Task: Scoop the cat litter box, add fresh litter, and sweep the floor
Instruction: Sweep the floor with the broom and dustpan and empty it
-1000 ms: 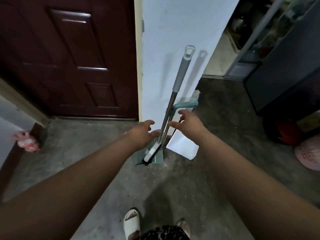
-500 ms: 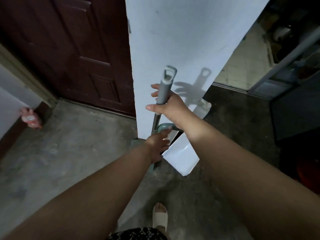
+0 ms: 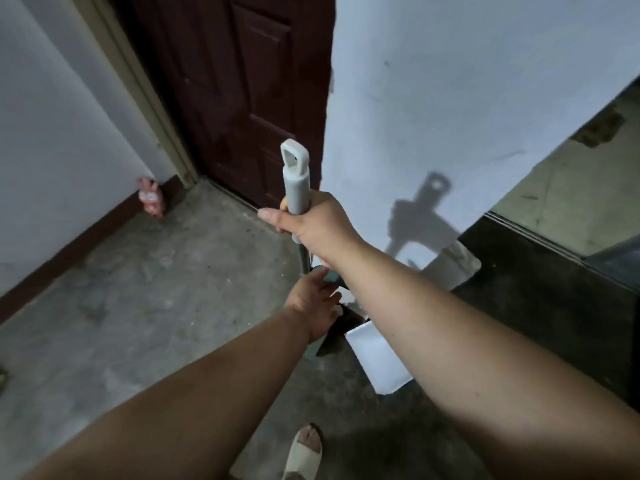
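My right hand (image 3: 317,226) grips the grey handle of the broom (image 3: 296,183) just below its loop-shaped top, holding it upright in front of the white wall corner. Lower down, my left hand (image 3: 313,301) reaches to the teal handle of the dustpan (image 3: 330,275), fingers around it; the dustpan's body is mostly hidden behind my hand and forearm. The broom head is out of sight behind my arms.
A dark brown door (image 3: 242,91) stands behind the broom. A white sheet-like object (image 3: 377,358) leans by the wall corner on the concrete floor (image 3: 138,289). A small pink toy (image 3: 150,199) lies by the left wall. My sandalled foot (image 3: 306,452) is below.
My right hand went from reaching toward the broom to gripping its handle and lifting it upright. My left hand moved onto the dustpan handle. The view came closer to the wall.
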### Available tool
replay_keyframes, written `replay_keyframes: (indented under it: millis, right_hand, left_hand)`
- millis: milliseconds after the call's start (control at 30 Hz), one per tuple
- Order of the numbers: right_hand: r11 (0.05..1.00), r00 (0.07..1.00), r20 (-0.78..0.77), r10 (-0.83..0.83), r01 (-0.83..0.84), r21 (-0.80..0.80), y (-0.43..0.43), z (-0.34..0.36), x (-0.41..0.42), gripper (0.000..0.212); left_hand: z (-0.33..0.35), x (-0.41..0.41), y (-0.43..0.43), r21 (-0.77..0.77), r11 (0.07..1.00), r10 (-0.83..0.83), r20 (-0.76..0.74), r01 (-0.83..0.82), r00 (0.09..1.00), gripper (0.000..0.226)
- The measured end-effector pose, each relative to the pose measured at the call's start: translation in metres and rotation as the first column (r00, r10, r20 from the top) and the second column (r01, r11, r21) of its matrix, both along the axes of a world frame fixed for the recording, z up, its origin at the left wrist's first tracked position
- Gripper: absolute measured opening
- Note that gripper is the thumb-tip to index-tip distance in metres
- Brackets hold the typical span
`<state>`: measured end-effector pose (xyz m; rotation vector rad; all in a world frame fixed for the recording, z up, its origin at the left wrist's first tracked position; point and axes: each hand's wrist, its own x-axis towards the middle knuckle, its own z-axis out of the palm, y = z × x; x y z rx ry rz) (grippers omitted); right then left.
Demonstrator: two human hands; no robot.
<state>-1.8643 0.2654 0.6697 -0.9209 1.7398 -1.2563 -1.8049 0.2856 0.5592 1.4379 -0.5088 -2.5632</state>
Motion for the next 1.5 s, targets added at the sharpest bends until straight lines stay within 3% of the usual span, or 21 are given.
replay_keyframes:
  millis: [133,233,300,367,500,633,733,1000,1267,1367,1433,1500]
  right_hand:
    - [0.996,0.995,-0.070,-0.078,0.074,-0.056,-0.033,0.027,0.047,0.038]
    - [0.987,0.998,0.066,-0.017,0.027,-0.158,-0.055,0.052,0.086,0.035]
    - [0.973,0.972,0.196,0.127,-0.083,-0.216,-0.068,0.067,0.121,0.036]
    - [0.962,0.952,0.220,0.212,-0.163,-0.221,-0.078,0.070,0.144,0.035]
    - [0.926,0.928,0.111,0.356,-0.334,-0.176,-0.087,0.051,0.222,0.032]
    - [0.945,0.949,0.066,0.307,-0.296,-0.141,-0.084,0.038,0.314,0.025]
    - [0.965,0.974,0.015,0.224,-0.220,-0.145,-0.079,0.039,0.385,0.019]
    - [0.964,0.969,0.104,0.223,-0.204,-0.170,-0.059,0.041,0.568,0.014]
    - [0.913,0.908,0.138,0.394,-0.371,-0.168,-0.022,0.042,0.723,0.017]
    - [0.950,0.935,0.183,0.304,-0.282,-0.138,-0.029,0.057,0.753,0.018]
    - [0.966,0.926,0.277,0.256,-0.234,-0.109,-0.037,0.066,0.763,0.021]
    - [0.933,0.900,0.244,0.360,-0.352,-0.077,-0.043,0.067,0.775,0.027]
  left_hand:
    - [0.021,0.027,-0.015,-0.059,0.986,0.156,0.014,-0.155,0.988,0.040]
    - [0.035,0.058,-0.027,-0.124,0.956,0.278,0.103,-0.265,0.955,0.035]
    - [0.041,0.098,-0.039,-0.190,0.935,0.334,0.188,-0.300,0.924,0.029]
    - [0.047,0.134,-0.045,-0.264,0.922,0.346,0.245,-0.281,0.906,0.034]
    - [0.053,0.224,-0.044,-0.457,0.870,0.361,0.334,-0.185,0.871,0.042]
    - [0.052,0.319,-0.039,-0.557,0.830,0.328,0.454,-0.023,0.828,0.044]
    - [0.058,0.385,-0.027,-0.573,0.816,0.293,0.527,0.079,0.798,0.047]
    - [0.065,0.562,0.020,-0.632,0.762,0.383,0.618,0.144,0.686,0.039]
    - [0.073,0.712,0.083,-0.628,0.769,0.480,0.691,0.120,0.541,0.034]
    - [0.069,0.761,0.122,-0.588,0.792,0.453,0.746,0.165,0.489,0.034]
    - [0.060,0.792,0.150,-0.570,0.814,0.479,0.767,0.110,0.427,0.030]
    - [0.049,0.822,0.168,-0.595,0.803,0.567,0.748,-0.031,0.345,0.025]
